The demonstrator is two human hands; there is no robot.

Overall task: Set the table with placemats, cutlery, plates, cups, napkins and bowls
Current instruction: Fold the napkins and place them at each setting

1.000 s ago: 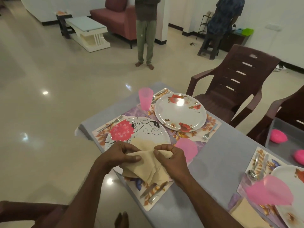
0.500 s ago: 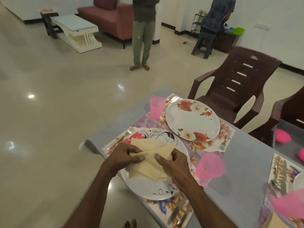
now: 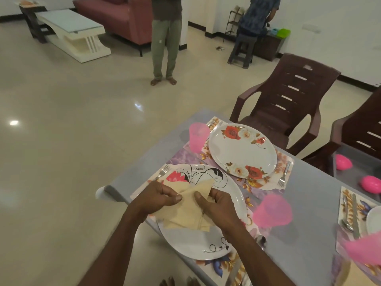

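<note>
A folded beige napkin [image 3: 187,215] lies over the near white plate [image 3: 198,242] with a pink flower and black swirls. My left hand [image 3: 157,198] pinches its left side; my right hand [image 3: 216,207] grips its right side. This plate sits on a floral placemat [image 3: 220,265] with a fork [image 3: 162,172] at its left. A second plate [image 3: 242,150] with red roses lies beyond, a fork [image 3: 284,174] to its right. Pink cups stand at the far left [image 3: 198,137] and beside my right hand [image 3: 272,210].
The grey table [image 3: 309,203] ends just left of the near plate. Two brown plastic chairs [image 3: 288,100] stand at the far side. Pink bowls [image 3: 371,183] sit at the right on a lower surface. Another setting with cutlery [image 3: 350,215] lies at the right. Two people stand across the floor.
The view has shifted, so the table sits further right and lower in frame. My hands have kept hold of the napkin over the near plate, and its top corner now points up to the right.
</note>
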